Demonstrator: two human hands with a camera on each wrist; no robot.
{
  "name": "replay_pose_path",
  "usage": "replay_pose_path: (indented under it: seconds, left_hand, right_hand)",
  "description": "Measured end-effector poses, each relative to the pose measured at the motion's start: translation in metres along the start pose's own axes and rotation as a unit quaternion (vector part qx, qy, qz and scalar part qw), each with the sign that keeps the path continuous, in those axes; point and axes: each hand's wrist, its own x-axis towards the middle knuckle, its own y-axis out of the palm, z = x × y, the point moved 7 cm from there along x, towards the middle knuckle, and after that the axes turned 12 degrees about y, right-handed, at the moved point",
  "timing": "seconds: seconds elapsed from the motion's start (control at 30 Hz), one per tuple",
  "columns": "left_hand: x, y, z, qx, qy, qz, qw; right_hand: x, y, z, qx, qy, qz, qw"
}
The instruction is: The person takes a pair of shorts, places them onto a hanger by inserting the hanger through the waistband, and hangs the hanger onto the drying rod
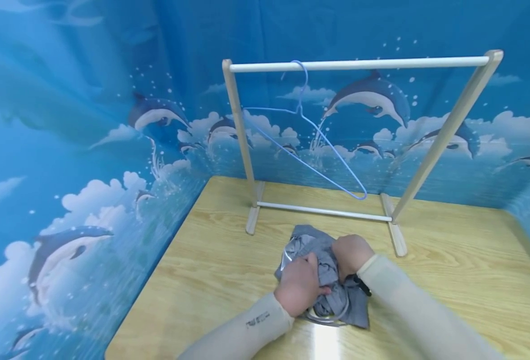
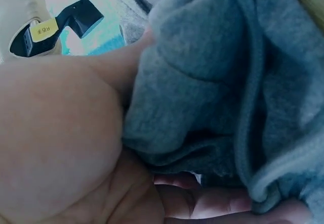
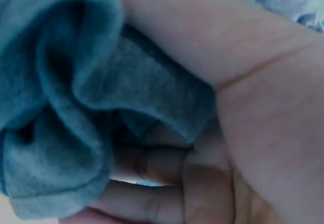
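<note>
A crumpled grey garment [image 1: 357, 306] lies bunched on the table under both hands. My left hand [image 1: 297, 281] grips its near-left part. In the left wrist view, the thumb goes behind a thick fold of the cloth [image 2: 202, 52] and the fingers curl beneath it. At the garment's right side, my right hand [image 1: 351, 251] holds another part, bent down at the wrist. The right wrist view has folds of the fabric [image 3: 157, 77] between thumb and fingers. Loops of a band or edge stick out at the near side. Much of the garment is covered by the hands.
Behind the garment stands a wooden rack [image 1: 445, 132] with a white top bar [image 1: 382, 64]. A blue hanger [image 1: 306, 82] hangs from that bar, left of its middle. The wood-patterned table [image 1: 202, 280] meets a dolphin-printed curtain [image 1: 89, 200] at the left and back.
</note>
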Motion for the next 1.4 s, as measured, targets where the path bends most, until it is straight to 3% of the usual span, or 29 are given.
replay_pose_path:
  seconds: [0.13, 0.3, 0.43, 0.53, 0.7, 0.83, 1.0, 1.1, 1.23, 1.3, 1.4]
  left_hand:
    - [0.002, 0.000, -0.001, 0.019, 0.012, 0.009, 0.9997]
    - [0.007, -0.004, 0.001, 0.067, 0.094, -0.009, 0.9933]
    - [0.013, -0.002, 0.008, 0.080, 0.135, 0.008, 0.9876]
    - [0.016, 0.003, 0.011, 0.054, 0.138, 0.029, 0.9885]
    - [0.017, 0.012, 0.018, -0.015, 0.127, 0.027, 0.9915]
    - [0.016, 0.018, 0.027, -0.071, 0.128, 0.007, 0.9892]
    - [0.011, 0.016, 0.043, -0.154, 0.158, -0.008, 0.9753]
    - [0.010, 0.007, 0.064, -0.220, 0.134, -0.025, 0.9658]
    - [0.012, 0.002, 0.089, -0.278, 0.057, -0.061, 0.9570]
    - [0.014, 0.009, 0.094, -0.291, 0.027, -0.050, 0.9551]
    - [0.014, 0.026, 0.092, -0.302, 0.015, -0.007, 0.9531]
  right_hand:
    - [-0.009, 0.002, -0.002, 0.006, 0.025, -0.004, 0.9997]
    - [-0.022, 0.012, 0.000, 0.010, 0.075, 0.043, 0.9962]
    - [-0.032, 0.016, 0.006, 0.000, 0.081, 0.053, 0.9953]
    - [-0.038, 0.016, 0.008, -0.003, 0.080, 0.032, 0.9963]
    - [-0.045, 0.016, 0.005, -0.003, 0.090, 0.017, 0.9958]
    - [-0.050, 0.018, -0.009, 0.038, 0.115, 0.070, 0.9901]
    - [-0.054, 0.017, -0.038, 0.186, 0.127, 0.148, 0.9629]
    - [-0.053, 0.013, -0.053, 0.267, 0.114, 0.133, 0.9477]
    - [-0.049, 0.015, -0.061, 0.306, 0.097, 0.077, 0.9440]
    - [-0.049, 0.021, -0.061, 0.313, 0.088, 0.060, 0.9437]
    - [-0.051, 0.031, -0.055, 0.327, 0.067, 0.053, 0.9412]
